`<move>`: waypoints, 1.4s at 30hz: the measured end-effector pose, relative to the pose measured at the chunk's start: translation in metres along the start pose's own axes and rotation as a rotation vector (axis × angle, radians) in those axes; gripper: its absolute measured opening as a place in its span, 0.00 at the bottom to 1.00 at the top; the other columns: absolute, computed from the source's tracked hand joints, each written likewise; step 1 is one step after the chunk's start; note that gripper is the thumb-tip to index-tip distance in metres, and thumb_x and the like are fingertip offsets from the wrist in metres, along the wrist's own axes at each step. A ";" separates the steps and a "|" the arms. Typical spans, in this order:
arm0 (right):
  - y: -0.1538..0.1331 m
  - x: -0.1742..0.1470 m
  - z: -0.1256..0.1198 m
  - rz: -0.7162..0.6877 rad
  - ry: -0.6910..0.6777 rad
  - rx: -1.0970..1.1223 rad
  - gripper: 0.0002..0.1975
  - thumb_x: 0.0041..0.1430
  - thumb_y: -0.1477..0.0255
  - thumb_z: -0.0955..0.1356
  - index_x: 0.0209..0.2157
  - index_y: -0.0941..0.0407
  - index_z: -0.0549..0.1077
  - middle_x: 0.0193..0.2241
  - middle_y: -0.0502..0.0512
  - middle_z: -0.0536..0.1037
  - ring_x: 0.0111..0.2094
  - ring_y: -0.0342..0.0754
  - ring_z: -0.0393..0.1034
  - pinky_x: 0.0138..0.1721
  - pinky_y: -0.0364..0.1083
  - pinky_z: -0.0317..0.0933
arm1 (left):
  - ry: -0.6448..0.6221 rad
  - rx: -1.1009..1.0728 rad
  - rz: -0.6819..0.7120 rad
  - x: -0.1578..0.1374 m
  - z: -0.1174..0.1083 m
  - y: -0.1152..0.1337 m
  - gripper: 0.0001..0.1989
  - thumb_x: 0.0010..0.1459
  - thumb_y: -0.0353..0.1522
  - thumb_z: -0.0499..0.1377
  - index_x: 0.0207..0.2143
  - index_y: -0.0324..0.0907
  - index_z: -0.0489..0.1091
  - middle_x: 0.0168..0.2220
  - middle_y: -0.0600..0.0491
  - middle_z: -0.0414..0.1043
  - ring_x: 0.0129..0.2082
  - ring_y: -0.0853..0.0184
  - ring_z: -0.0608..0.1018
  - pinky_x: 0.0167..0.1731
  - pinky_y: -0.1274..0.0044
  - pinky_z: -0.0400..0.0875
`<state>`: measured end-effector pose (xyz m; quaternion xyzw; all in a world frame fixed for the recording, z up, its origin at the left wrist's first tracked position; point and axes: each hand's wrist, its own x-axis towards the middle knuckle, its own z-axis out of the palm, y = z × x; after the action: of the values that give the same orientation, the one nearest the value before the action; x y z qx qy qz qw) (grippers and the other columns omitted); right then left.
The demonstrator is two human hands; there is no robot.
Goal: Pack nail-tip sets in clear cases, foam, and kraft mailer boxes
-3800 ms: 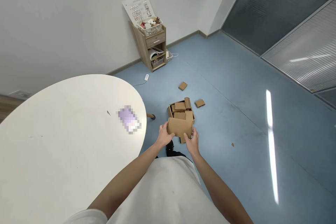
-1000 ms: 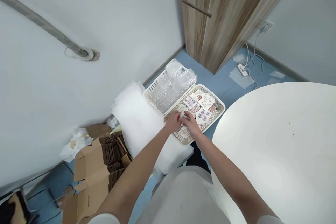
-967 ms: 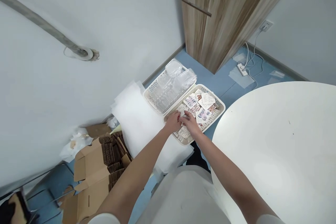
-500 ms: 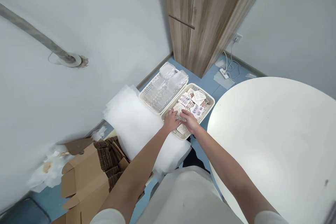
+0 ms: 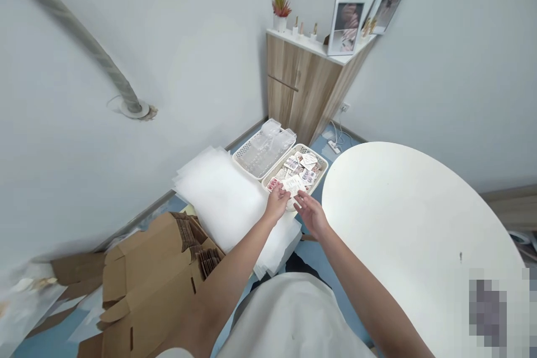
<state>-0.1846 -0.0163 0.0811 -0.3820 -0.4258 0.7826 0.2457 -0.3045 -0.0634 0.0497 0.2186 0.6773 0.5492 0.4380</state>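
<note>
My left hand (image 5: pixel 277 205) pinches a white card (image 5: pixel 293 184) with small printed text by its lower left edge, above the near end of a white basket (image 5: pixel 324 169). My right hand (image 5: pixel 311 215) is at the card's lower right, fingers apart; whether its fingertips touch the card I cannot tell. Loose printed cards (image 5: pixel 308 176) lie piled in the basket, some showing pictures of nails. A card with red pictures (image 5: pixel 273 183) shows just beyond my left fingers. Beside it, a second white basket (image 5: pixel 240 163) holds clear plastic boxes (image 5: pixel 262 151).
White foam sheets (image 5: pixel 222 196) are stacked left of the baskets. Flattened cardboard boxes (image 5: pixel 151 268) lie at the lower left. A round white table (image 5: pixel 403 224) fills the right side. Behind stand a wooden cabinet (image 5: pixel 306 84) and a power strip (image 5: pixel 334 146) on the floor.
My hands have come up from among the cards, and a white card is now in my left hand. My right hand has opened away from the pile. The view has tilted upward.
</note>
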 end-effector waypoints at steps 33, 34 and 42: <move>0.008 -0.203 -0.214 -0.014 0.567 0.126 0.14 0.41 0.64 0.69 0.30 0.57 0.69 0.24 0.49 0.70 0.18 0.37 0.58 0.23 0.42 0.57 | -0.809 0.802 0.891 -0.121 0.179 -0.005 0.17 0.55 0.32 0.51 0.48 0.46 0.62 0.49 0.48 0.63 0.51 0.61 0.62 0.49 0.67 0.58; 0.006 -0.203 -0.218 0.002 0.545 0.139 0.14 0.40 0.64 0.69 0.30 0.57 0.69 0.24 0.49 0.70 0.18 0.36 0.58 0.23 0.42 0.57 | -0.814 0.820 0.923 -0.122 0.184 -0.006 0.15 0.56 0.31 0.50 0.46 0.46 0.64 0.47 0.49 0.65 0.49 0.62 0.64 0.48 0.67 0.59; -0.009 -0.206 -0.251 0.041 0.442 0.054 0.19 0.49 0.56 0.62 0.34 0.56 0.71 0.23 0.49 0.70 0.21 0.39 0.60 0.25 0.42 0.57 | -0.734 0.586 0.515 -0.120 0.220 -0.012 0.10 0.54 0.36 0.53 0.31 0.41 0.71 0.29 0.52 0.72 0.31 0.68 0.72 0.32 0.75 0.66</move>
<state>0.1391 -0.0376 0.0819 -0.5463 -0.3327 0.6956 0.3271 -0.0568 -0.0384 0.0783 0.6687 0.5289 0.3141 0.4177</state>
